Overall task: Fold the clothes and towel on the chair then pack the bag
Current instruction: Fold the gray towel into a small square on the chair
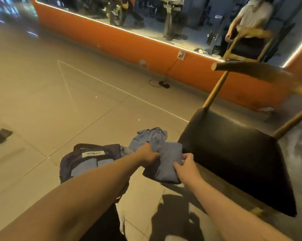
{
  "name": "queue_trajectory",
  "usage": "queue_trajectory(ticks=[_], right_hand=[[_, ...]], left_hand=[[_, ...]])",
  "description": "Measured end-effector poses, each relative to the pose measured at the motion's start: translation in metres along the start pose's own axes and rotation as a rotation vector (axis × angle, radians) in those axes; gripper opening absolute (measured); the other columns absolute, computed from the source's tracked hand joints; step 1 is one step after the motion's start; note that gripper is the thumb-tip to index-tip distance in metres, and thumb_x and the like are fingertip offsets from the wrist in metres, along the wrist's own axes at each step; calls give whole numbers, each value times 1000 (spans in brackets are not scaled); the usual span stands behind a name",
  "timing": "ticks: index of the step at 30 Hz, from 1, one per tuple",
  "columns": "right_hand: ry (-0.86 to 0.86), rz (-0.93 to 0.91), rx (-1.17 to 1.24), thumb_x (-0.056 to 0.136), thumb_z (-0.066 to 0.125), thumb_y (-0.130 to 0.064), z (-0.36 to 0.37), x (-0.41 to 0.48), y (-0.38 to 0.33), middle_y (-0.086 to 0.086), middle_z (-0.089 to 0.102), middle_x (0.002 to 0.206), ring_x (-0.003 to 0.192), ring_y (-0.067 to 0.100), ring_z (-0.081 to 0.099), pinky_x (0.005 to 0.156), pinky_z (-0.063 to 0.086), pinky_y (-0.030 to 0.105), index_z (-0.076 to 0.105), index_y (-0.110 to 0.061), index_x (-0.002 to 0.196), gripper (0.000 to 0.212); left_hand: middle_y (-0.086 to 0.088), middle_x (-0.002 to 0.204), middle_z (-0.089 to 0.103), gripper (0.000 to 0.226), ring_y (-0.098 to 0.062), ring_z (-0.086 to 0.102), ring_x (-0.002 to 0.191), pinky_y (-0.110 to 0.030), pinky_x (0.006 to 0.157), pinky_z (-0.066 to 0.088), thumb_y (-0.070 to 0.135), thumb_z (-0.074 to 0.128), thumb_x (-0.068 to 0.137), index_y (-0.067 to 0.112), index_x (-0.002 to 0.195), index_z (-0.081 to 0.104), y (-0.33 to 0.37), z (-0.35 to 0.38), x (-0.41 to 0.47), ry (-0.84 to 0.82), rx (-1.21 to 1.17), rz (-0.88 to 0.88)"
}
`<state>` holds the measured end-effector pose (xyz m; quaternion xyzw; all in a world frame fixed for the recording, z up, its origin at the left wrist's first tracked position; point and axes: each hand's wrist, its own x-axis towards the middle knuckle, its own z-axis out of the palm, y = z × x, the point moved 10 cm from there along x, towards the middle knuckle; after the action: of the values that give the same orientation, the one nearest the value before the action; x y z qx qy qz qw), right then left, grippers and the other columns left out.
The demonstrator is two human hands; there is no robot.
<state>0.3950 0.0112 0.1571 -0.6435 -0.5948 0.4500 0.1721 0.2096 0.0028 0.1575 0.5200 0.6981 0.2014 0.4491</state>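
Both hands are on a folded blue-grey cloth bundle (167, 171), held low over the tiled floor b/w the dark navy fabric bag w/ a white label (68, 162) and the black-cushioned chair w/ wooden legs (233, 162). The left hand (147, 156) grips the bundle's far edge, fingers curled into the fabric. The right hand (186, 164) pinches the near right corner, thumb on top. The bundle's right edge sits just beside the seat's front corner; can't tell if they touch. It's apart from the bag.

Progress, my read: folding looks mostly done. No cloth shows on the seat. The bag lies open on the floor w/ at least two pale blue folded pieces (84, 166) inside, and this bundle looks ready to go in next.

What's left: a crumpled light-blue garment (150, 134) lies on the floor just behind the hands, prob. unfolded, so it needs folding and packing. Then the bag wants closing. Can't tell which piece is the towel.
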Motion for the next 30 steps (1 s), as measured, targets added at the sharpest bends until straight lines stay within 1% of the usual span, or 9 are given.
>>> queue_trajectory(ticks=[3,5,7,11,15,20,24,27,30], right_hand=[[-79,-117,-88,98,61,-14,65,21,-40,2,54,118,107,25,60,87,56,42,36,-27,127,40],[-128,-198,-177,97,61,-11,111,41,-59,3,55,121,110,22,56,90,50,36,47,-24,121,31],[-204,-233,-240,97,59,-6,160,61,-68,6,59,117,107,21,55,88,41,29,58,-15,113,18],[-310,-197,-276,95,57,1,248,101,-59,5,61,100,97,22,56,83,40,27,68,-4,103,15],[-351,-191,-235,94,60,-2,323,132,-45,2,62,99,97,18,58,84,40,24,70,-6,105,15],[-363,-110,-51,102,53,-17,382,162,-27,1,62,100,88,14,55,71,45,23,63,-12,107,12],[-437,126,173,98,48,-29,414,178,6,10,67,105,90,24,62,80,51,41,65,-16,103,22],[-512,315,419,99,48,-14,430,181,22,18,69,114,99,31,68,84,58,42,64,-9,104,17],[-454,274,397,99,42,2,426,190,36,21,67,115,107,35,67,94,56,43,59,-4,106,19]], left_hand=[[-9,81,50,18,-22,49,71,-34,70,35,19,59,98,11,86,48,-48,-50,3,109,7,-26],[-12,106,55,40,-29,57,92,-35,74,41,29,62,97,5,123,44,-95,-75,11,172,-29,-87],[-15,115,59,53,-34,60,99,-39,78,48,32,62,96,4,133,38,-135,-91,18,213,-48,-91],[-15,113,61,43,-35,61,100,-45,86,52,35,63,95,9,122,41,-222,-105,36,286,-87,-157],[-11,117,61,47,-30,60,104,-36,82,45,33,62,97,8,130,41,-299,-103,52,321,-203,-234],[-2,103,58,52,-15,57,90,-27,71,42,48,72,90,15,117,42,-363,-90,71,364,-345,-323],[2,116,54,73,-16,56,107,-35,93,50,52,84,76,21,120,35,-387,-75,86,371,-377,-342],[-1,113,54,55,-21,57,104,-34,87,47,29,80,86,19,115,34,-398,-72,94,413,-295,-386],[0,101,57,45,-24,60,95,-34,78,46,23,75,86,21,108,36,-402,-74,101,463,-222,-402]])
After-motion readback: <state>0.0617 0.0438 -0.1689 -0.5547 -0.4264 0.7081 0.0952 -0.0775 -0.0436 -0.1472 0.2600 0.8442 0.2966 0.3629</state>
